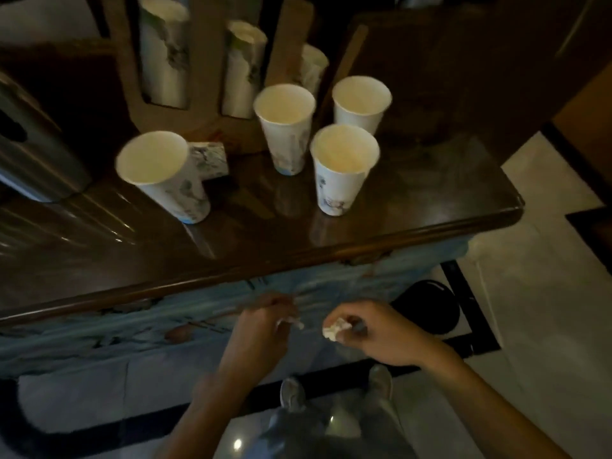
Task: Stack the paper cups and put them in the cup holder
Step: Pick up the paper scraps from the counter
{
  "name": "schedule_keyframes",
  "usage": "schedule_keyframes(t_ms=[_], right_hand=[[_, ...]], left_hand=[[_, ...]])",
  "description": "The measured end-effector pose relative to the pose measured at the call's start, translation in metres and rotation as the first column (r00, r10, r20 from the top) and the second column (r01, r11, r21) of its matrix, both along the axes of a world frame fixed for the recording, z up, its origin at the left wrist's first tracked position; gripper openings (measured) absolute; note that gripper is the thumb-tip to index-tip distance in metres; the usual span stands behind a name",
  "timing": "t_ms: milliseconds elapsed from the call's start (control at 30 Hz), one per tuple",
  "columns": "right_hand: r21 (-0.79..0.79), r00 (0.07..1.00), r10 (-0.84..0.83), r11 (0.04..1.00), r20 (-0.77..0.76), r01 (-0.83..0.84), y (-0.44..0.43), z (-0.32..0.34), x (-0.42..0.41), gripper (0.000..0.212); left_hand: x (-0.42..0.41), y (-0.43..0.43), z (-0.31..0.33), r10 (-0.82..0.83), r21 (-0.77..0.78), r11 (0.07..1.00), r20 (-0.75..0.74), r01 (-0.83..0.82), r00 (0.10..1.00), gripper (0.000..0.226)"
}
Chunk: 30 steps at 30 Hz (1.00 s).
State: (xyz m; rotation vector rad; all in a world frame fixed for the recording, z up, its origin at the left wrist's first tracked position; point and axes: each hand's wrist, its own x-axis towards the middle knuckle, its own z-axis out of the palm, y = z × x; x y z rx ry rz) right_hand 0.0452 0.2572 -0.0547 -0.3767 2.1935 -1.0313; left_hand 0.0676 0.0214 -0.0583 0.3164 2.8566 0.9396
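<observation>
Several white paper cups stand upright on the dark wooden table [397, 226]: one at the left [165, 175], one in the middle [286, 127], one at the front right [342, 167] and one behind it [361, 104]. A brown cup holder [212, 122] at the back holds stacks of cups [164, 51] in its slots. Both hands are low, in front of the table's edge, away from the cups. My left hand [261, 329] pinches a small white scrap. My right hand [374, 332] is closed around a crumpled white wad [334, 329].
A shiny metal container [29, 150] stands at the table's left. A small printed box [210, 159] lies behind the left cup. Below the table edge hangs a blue patterned cloth [99, 329]. My feet [293, 392] stand on a pale tiled floor.
</observation>
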Motion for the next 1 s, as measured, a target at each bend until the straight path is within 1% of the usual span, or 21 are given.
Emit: schedule_keyframes(t_ms=[67, 167, 200, 267, 300, 333, 400, 433, 500, 567, 667, 733, 833, 867, 933, 1000], right_hand=[[0.053, 0.999, -0.050, 0.997, 0.022, 0.049, 0.030, -0.023, 0.007, 0.021], [0.083, 0.987, -0.146, 0.987, 0.073, 0.140, 0.077, -0.061, 0.015, 0.022], [0.095, 0.978, -0.182, 0.980, 0.101, 0.173, 0.095, -0.073, 0.019, 0.023], [0.109, 0.952, -0.262, 0.963, 0.160, 0.247, 0.134, -0.100, 0.023, 0.026], [0.119, 0.934, -0.307, 0.950, 0.182, 0.289, 0.153, -0.113, 0.025, 0.028], [0.130, 0.918, -0.343, 0.938, 0.200, 0.322, 0.169, -0.125, 0.025, 0.029], [0.163, 0.886, -0.400, 0.915, 0.234, 0.370, 0.209, -0.156, 0.024, 0.031], [0.188, 0.878, -0.409, 0.909, 0.247, 0.371, 0.230, -0.174, 0.022, 0.030], [0.237, 0.851, -0.445, 0.891, 0.278, 0.388, 0.267, -0.208, 0.018, 0.029], [0.269, 0.809, -0.508, 0.857, 0.295, 0.440, 0.306, -0.249, 0.013, 0.025], [0.326, 0.729, -0.615, 0.784, 0.301, 0.528, 0.354, -0.315, 0.003, 0.016], [0.369, 0.674, -0.672, 0.737, 0.309, 0.566, 0.380, -0.369, -0.008, 0.016], [0.371, 0.680, -0.681, 0.726, 0.272, 0.578, 0.405, -0.454, -0.030, 0.023], [0.362, 0.685, -0.682, 0.725, 0.257, 0.586, 0.410, -0.485, -0.038, 0.025], [0.369, 0.704, -0.675, 0.727, 0.223, 0.580, 0.415, -0.546, -0.053, 0.026], [0.377, 0.711, -0.667, 0.731, 0.223, 0.568, 0.417, -0.595, -0.065, 0.025]], left_hand=[[-0.007, 0.032, -0.024, -0.073, 0.007, 0.997, 0.080, 0.073, 0.994, 0.029], [-0.018, 0.087, -0.061, -0.160, 0.005, 0.987, 0.225, 0.163, 0.961, 0.024], [-0.022, 0.109, -0.073, -0.206, 0.011, 0.977, 0.276, 0.211, 0.939, 0.021], [-0.028, 0.157, -0.098, -0.303, 0.030, 0.949, 0.371, 0.315, 0.878, 0.008], [-0.032, 0.181, -0.112, -0.313, 0.032, 0.943, 0.422, 0.331, 0.851, 0.015], [-0.036, 0.200, -0.123, -0.294, 0.033, 0.949, 0.447, 0.313, 0.845, 0.028], [-0.047, 0.247, -0.153, -0.282, 0.048, 0.953, 0.500, 0.299, 0.819, 0.041], [-0.052, 0.272, -0.169, -0.286, 0.047, 0.950, 0.534, 0.310, 0.796, 0.041], [-0.064, 0.315, -0.197, -0.275, 0.007, 0.942, 0.593, 0.336, 0.757, 0.025], [-0.081, 0.362, -0.233, -0.269, -0.009, 0.938, 0.611, 0.346, 0.745, 0.013], [-0.109, 0.425, -0.297, -0.276, -0.044, 0.922, 0.626, 0.386, 0.730, 0.014], [-0.128, 0.463, -0.350, -0.290, -0.063, 0.908, 0.618, 0.414, 0.731, 0.016], [-0.152, 0.503, -0.435, -0.314, -0.096, 0.883, 0.606, 0.459, 0.731, 0.012], [-0.159, 0.514, -0.467, -0.334, -0.104, 0.865, 0.611, 0.490, 0.718, 0.012], [-0.168, 0.529, -0.532, -0.358, -0.133, 0.832, 0.614, 0.539, 0.704, 0.013], [-0.174, 0.536, -0.586, -0.371, -0.158, 0.803, 0.621, 0.574, 0.690, 0.012]])
